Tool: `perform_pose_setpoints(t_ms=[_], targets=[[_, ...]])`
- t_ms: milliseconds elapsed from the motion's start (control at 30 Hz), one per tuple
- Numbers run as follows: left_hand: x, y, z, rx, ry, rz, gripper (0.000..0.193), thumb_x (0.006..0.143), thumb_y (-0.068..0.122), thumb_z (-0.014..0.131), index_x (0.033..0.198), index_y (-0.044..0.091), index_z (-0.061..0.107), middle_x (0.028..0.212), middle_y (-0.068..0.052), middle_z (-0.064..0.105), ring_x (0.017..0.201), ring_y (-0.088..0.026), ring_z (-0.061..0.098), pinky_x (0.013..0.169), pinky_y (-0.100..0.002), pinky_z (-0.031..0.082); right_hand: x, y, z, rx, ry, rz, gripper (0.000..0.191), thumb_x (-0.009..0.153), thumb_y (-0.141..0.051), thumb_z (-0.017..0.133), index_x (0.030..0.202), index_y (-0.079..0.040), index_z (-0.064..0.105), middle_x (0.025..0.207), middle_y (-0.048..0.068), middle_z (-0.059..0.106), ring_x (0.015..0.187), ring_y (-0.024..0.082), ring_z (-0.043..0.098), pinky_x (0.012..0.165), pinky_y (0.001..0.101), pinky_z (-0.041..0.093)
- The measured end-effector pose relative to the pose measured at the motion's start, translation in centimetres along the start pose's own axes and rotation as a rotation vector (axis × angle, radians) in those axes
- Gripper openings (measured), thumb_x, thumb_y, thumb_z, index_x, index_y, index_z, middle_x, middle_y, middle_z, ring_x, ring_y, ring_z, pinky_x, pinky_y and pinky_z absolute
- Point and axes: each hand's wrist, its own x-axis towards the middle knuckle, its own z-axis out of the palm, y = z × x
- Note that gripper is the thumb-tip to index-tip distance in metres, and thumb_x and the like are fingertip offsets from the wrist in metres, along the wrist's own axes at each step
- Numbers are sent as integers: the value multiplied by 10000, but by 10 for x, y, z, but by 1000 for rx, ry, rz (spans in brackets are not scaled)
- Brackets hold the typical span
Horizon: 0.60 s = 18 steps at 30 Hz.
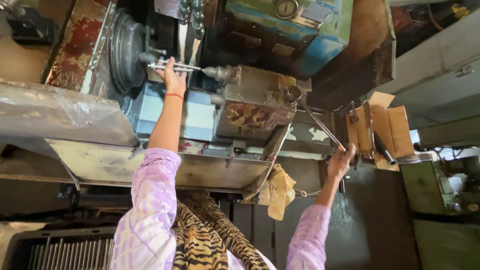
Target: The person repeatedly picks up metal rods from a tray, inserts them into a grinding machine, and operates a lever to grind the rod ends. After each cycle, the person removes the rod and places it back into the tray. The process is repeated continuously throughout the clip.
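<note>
My left hand (pixel 172 76) reaches up to the machine's chuck area and grips a thin shiny metal rod (pixel 181 66) that lies level between the dark round chuck (pixel 126 50) and a pointed metal centre (pixel 216 73). My right hand (pixel 341 161) is closed on the end of a long slim lever handle (pixel 316 120), which slopes up to a round socket (pixel 292 93) on the rusty tailstock block (pixel 252 102). Both arms wear lilac patterned sleeves.
A metal chip tray (pixel 100 162) runs under the machine bed. A yellowish rag (pixel 278 190) hangs from its corner. Cardboard pieces (pixel 392 127) and a metal bracket sit right of the lever. A rack of metal rods (pixel 65 252) lies at lower left. A dial gauge (pixel 286 8) tops the blue-green housing.
</note>
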Motion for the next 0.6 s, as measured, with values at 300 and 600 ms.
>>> perform_pose_setpoints(t_ms=[300,600], targets=[[-4,7,3,-22,36,-21,691,827,34,751,1327,310,361,1298,-31,505,1098,-368,561,983,-650,474,32,-27,15,-183,-92,-56,662,994,-703,518,1094,-51,573,1048,254,702,1028,512,635,883,597,467],[-2,4,-3,-17,-1,6,648,848,11,750,1301,289,380,1215,-66,542,1030,-327,563,930,-628,488,32,-25,13,-177,-81,-105,520,1023,-553,574,1265,-94,542,1059,266,691,1013,531,628,838,607,473]])
